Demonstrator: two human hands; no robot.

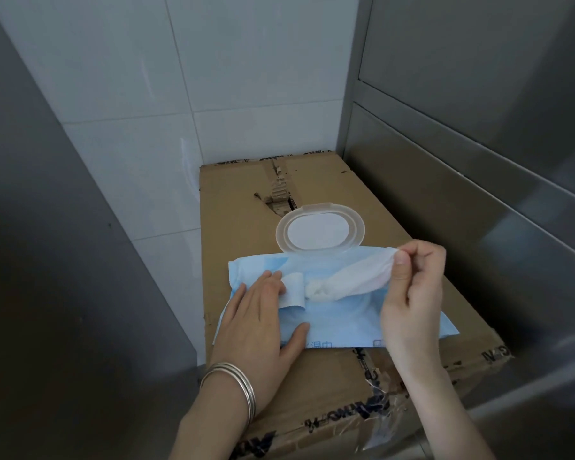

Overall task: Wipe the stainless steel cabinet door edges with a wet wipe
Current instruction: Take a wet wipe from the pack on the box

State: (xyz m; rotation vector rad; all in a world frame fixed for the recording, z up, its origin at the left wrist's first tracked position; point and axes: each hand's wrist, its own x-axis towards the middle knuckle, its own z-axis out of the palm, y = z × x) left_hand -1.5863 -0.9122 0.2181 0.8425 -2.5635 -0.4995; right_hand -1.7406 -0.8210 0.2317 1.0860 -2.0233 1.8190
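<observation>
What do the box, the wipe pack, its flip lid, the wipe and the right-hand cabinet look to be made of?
Box: matte brown corrugated cardboard; torn seam shows fluting.
Wipe pack: soft blue plastic film, probably; it creases.
Flip lid: translucent rigid plastic.
Wipe: white nonwoven cloth, seemingly; twists limply.
Cabinet: brushed metal, likely stainless; dull sheen.

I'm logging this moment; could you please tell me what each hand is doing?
Left hand: open, pressing flat on the pack.
Right hand: pinching the wipe.
</observation>
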